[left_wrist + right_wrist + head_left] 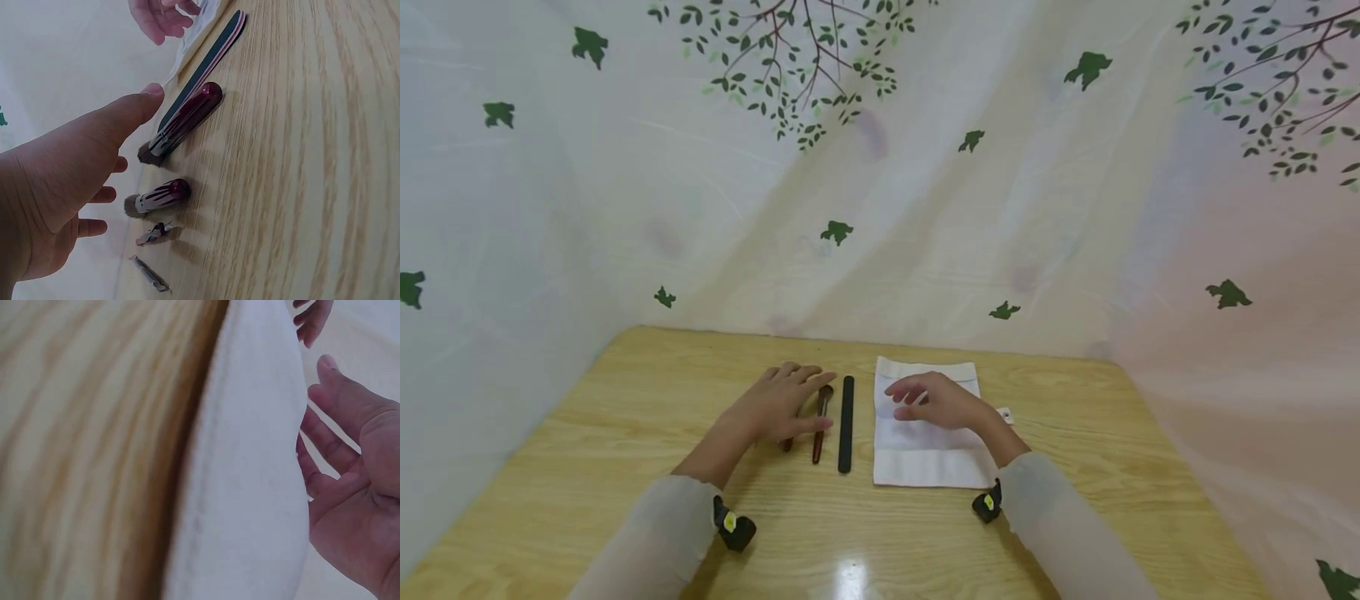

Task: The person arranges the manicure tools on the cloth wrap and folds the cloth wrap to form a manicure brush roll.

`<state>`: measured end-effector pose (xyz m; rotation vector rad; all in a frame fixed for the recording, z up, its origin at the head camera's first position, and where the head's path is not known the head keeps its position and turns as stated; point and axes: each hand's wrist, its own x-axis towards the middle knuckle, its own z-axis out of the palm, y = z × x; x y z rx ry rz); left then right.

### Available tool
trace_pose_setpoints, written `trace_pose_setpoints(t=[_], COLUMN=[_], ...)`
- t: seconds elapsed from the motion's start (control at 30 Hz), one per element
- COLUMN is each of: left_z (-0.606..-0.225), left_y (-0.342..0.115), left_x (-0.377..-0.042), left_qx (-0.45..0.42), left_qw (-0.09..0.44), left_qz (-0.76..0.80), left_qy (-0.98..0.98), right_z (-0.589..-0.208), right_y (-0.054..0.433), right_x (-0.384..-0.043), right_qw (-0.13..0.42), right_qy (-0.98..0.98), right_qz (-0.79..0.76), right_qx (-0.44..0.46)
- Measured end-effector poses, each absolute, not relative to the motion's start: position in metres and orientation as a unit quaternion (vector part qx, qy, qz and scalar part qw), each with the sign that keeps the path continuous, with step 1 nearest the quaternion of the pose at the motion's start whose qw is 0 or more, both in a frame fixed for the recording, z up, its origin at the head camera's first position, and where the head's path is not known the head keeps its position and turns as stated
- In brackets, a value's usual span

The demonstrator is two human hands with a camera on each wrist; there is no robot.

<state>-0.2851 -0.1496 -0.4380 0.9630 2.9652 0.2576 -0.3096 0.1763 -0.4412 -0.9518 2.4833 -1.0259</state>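
On the surface (850,510), a white cloth pouch (917,446) is laid at right, a nail file (846,425) and makeup brushes (817,446) at left. Over the pouch, the right hand (943,402) is held empty, fingers loosely bent; over the brushes, the left hand (778,404), fingers wide, empty. Rounded brushes might be rolled askew by a stray thumb.

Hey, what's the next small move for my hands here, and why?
I'd probably close the left hand on the brush nearest the dark file: in the head view, the thumb crosses over that brush, and the hand grips nothing. The right hand looks empty too, over the white cloth.
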Motion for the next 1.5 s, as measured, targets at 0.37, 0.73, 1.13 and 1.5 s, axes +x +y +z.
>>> trace_pose_setpoints(t=[0.37, 0.73, 1.13, 1.5], left_z=[-0.443, -0.445, -0.447, -0.45], left_y=[-0.135, -0.12, -0.113, -0.11], left_x=[-0.304, -0.323, -0.328, -0.333], left_qx=[0.309, 0.28, 0.263, 0.245], left_qw=[0.025, 0.08, 0.089, 0.13], left_qz=[0.097, 0.139, 0.169, 0.169], left_qy=[0.946, 0.946, 0.946, 0.946], right_z=[-0.452, -0.456, -0.46, -0.459], right_y=[0.177, 0.171, 0.171, 0.169], right_x=[-0.317, -0.32, -0.322, -0.319], right_qw=[0.19, 0.2, 0.201, 0.2], right_qy=[0.85, 0.853, 0.856, 0.856], right_qz=[-0.373, -0.371, -0.385, -0.391], right_qx=[-0.32, -0.308, -0.281, -0.273])
